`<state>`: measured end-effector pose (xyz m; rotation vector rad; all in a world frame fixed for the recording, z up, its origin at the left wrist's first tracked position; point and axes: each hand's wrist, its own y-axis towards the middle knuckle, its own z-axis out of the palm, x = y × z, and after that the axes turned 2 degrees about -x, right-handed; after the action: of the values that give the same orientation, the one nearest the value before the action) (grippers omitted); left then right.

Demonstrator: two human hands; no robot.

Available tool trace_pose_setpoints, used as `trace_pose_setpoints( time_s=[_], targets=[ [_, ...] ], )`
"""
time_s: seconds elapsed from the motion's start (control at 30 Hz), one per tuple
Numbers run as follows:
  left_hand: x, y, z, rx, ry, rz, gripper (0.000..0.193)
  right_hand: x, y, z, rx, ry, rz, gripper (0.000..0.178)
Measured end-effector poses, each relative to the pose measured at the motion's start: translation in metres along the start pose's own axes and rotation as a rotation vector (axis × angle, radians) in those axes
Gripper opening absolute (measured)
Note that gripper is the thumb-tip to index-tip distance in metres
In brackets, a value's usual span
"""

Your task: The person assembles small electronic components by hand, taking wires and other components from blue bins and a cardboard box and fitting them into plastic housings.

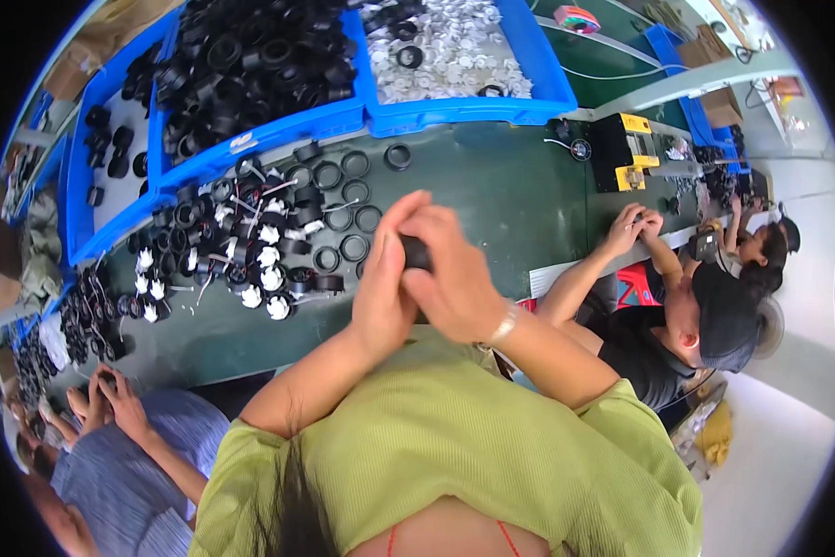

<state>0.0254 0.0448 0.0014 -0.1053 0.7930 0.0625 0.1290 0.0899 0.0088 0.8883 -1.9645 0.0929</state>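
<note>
My left hand (pixel 385 292) and my right hand (pixel 456 283) meet over the near edge of the green workbench (pixel 487 190). Pressed between them is a black round plastic part (pixel 416 252), mostly covered by the palms and fingers. Both hands are closed on it, fingertips pointing up and away from me. Just left of them, black plastic rings (pixel 353 248) lie loose on the bench. Beyond those sits a cluster of black rings with wires and white plastic pieces (pixel 271 278) on them.
Blue bins stand at the back: one with black rings (pixel 250 56), another with small white plastic parts (pixel 445 56). A lone black ring (pixel 398 157) lies near them. A yellow-and-black device (pixel 633 153) sits at the right. Co-workers sit on my left (pixel 148 464) and right (pixel 645 343).
</note>
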Motion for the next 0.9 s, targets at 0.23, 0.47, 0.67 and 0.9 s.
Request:
trace_pose_setpoints(
  time_s=[0.23,0.47,0.67,0.9],
  targets=[
    [0.038,0.005,-0.122,-0.759,0.085,-0.345,0.028,-0.115,-0.011,0.052,0.039,0.259,0.309,0.057],
    [-0.039,-0.038,-0.287,-1.008,1.230,0.041,0.050,-0.315,0.010,-0.104,-0.518,-0.809,0.550,0.042],
    [-0.033,0.085,-0.172,-0.765,1.260,0.191,0.042,-0.395,-0.005,-0.179,-0.376,-0.925,0.885,0.066],
    [0.043,0.303,-0.110,0.170,1.690,0.458,0.024,-0.411,-0.015,-0.152,-0.354,-0.898,0.891,0.042]
  ],
)
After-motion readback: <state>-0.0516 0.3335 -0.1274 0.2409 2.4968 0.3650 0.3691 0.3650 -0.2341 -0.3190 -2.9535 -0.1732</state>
